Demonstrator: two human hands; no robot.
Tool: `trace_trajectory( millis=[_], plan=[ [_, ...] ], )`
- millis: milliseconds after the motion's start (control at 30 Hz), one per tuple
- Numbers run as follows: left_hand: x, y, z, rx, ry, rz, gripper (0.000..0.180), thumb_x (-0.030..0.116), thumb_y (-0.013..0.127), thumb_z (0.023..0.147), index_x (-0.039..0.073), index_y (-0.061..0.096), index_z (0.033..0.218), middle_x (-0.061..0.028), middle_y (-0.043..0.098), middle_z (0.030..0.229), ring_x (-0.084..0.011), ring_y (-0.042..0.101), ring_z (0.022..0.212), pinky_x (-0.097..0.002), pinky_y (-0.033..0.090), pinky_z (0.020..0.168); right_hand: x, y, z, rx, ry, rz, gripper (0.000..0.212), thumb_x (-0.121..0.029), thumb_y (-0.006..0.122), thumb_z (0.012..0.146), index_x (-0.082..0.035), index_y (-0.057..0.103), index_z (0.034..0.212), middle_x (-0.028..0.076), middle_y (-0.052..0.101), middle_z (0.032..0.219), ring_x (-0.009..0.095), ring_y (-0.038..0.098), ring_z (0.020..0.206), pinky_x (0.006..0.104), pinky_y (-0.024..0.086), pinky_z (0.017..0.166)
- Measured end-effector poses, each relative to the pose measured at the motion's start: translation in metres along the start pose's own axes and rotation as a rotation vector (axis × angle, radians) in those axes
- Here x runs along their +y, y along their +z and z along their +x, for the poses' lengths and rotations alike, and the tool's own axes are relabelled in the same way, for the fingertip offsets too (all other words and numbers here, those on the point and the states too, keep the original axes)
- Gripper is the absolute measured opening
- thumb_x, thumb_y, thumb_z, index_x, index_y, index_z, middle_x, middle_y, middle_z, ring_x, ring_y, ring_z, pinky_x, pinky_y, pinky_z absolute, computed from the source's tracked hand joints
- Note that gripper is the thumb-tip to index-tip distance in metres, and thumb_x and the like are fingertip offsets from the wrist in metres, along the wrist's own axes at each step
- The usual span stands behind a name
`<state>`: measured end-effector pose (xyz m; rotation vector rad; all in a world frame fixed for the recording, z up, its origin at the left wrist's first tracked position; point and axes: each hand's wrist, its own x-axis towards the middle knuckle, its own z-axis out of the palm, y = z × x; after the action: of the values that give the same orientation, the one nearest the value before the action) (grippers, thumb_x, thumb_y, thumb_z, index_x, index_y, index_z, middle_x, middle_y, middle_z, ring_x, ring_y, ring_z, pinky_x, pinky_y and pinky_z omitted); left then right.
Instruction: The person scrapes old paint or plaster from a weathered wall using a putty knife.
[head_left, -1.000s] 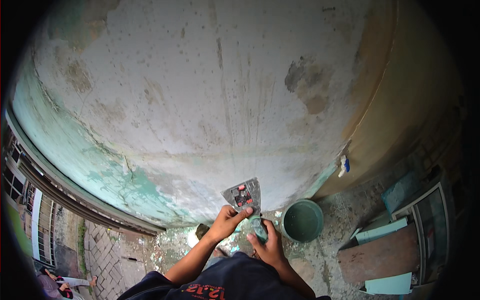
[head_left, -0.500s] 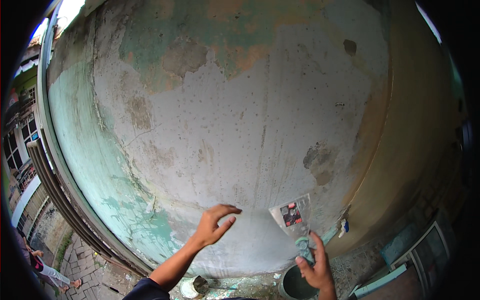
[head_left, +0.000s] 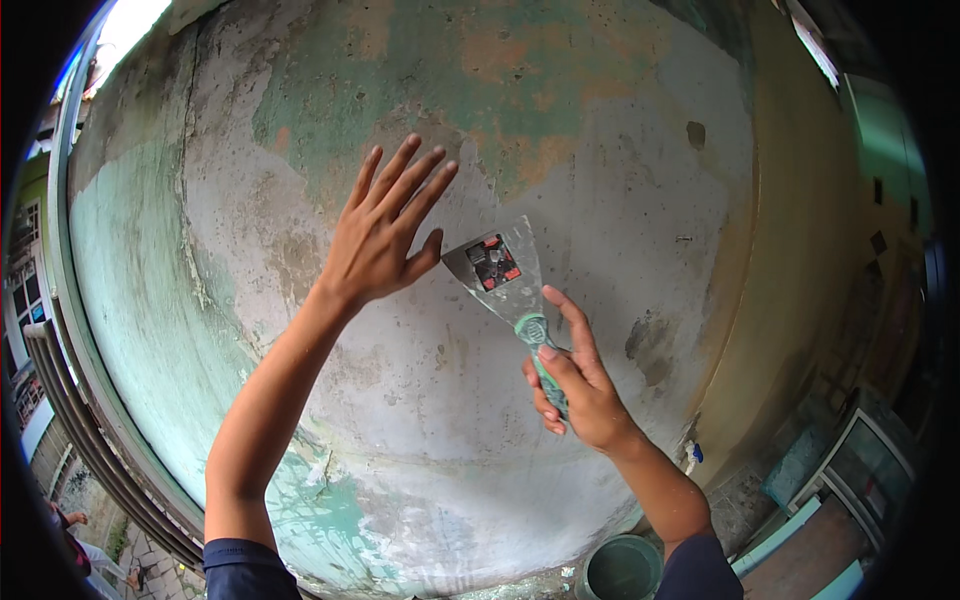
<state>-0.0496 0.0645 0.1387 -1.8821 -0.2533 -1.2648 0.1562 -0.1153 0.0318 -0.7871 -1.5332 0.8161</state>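
Note:
A wall (head_left: pixel 480 380) of grey plaster with peeling green and orange paint fills most of the head view. My left hand (head_left: pixel 385 235) is raised before its upper part, fingers stretched and spread, holding nothing; whether it touches the plaster I cannot tell. My right hand (head_left: pixel 590 395) is wrapped round the green handle of a wide putty knife (head_left: pixel 510 290), index finger extended beside it. The knife's metal blade points up and left, close to my left thumb, with a dark and red sticker on it.
A dark green bucket (head_left: pixel 622 570) stands at the wall's foot. Near it a blue-handled tap (head_left: pixel 694 453) juts from the wall. A framed glass cabinet (head_left: pixel 860 465) leans at the right. Grey pipes (head_left: pixel 100 450) run along the left, and another person (head_left: pixel 90 550) is partly visible beyond them.
Both my hands have risen up the wall, the right one carrying the putty knife. My left fingers, curled before, are now spread. The white container at the bottom has gone out of view.

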Motion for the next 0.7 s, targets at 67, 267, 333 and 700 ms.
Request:
trace_trajectory(
  millis=[67,267,333,700],
  plan=[
    [-0.017,-0.001,0.015,0.001,0.025,0.026,0.069,0.024,0.054,0.081,0.013,0.041,0.148,-0.0111,0.04,0.152,-0.0324,0.026,0.146,-0.054,0.015,0.12,0.015,0.011,0.02,0.008,-0.016,0.034,0.059,-0.021,0.041,0.104,-0.026,0.009,0.153,0.006,0.052,0.085,0.008,0.047,0.052,0.0234,0.043,0.042],
    [-0.027,0.003,0.014,-0.074,0.313,0.017,0.066,0.049,0.036,0.091,0.013,0.043,0.146,-0.0124,0.039,0.152,-0.0315,0.026,0.146,-0.0547,0.016,0.12,0.036,0.028,0.039,0.048,-0.025,0.247,0.061,-0.025,0.041,0.105,-0.027,0.004,0.153,0.007,0.051,0.091,0.008,0.044,0.051,0.0229,0.038,0.04],
    [-0.024,-0.001,0.007,-0.169,0.542,-0.085,0.075,0.062,0.036,0.088,0.013,0.047,0.143,-0.0134,0.04,0.151,-0.0315,0.029,0.145,-0.0551,0.018,0.12,0.037,0.033,0.04,0.029,-0.026,0.23,0.062,-0.027,0.041,0.105,-0.028,0.002,0.154,0.006,0.051,0.092,0.007,0.042,0.051,0.0219,0.036,0.039],
    [-0.024,0.019,0.002,-0.128,0.608,-0.07,0.054,0.02,0.064,0.085,0.008,0.053,0.137,-0.0105,0.057,0.136,-0.0259,0.053,0.129,-0.0401,0.044,0.11,0.031,0.047,0.045,0.044,-0.096,0.358,0.061,-0.025,0.036,0.106,-0.031,0.001,0.156,0.007,0.048,0.094,0.004,0.038,0.048,0.016,0.028,0.035]
  ],
)
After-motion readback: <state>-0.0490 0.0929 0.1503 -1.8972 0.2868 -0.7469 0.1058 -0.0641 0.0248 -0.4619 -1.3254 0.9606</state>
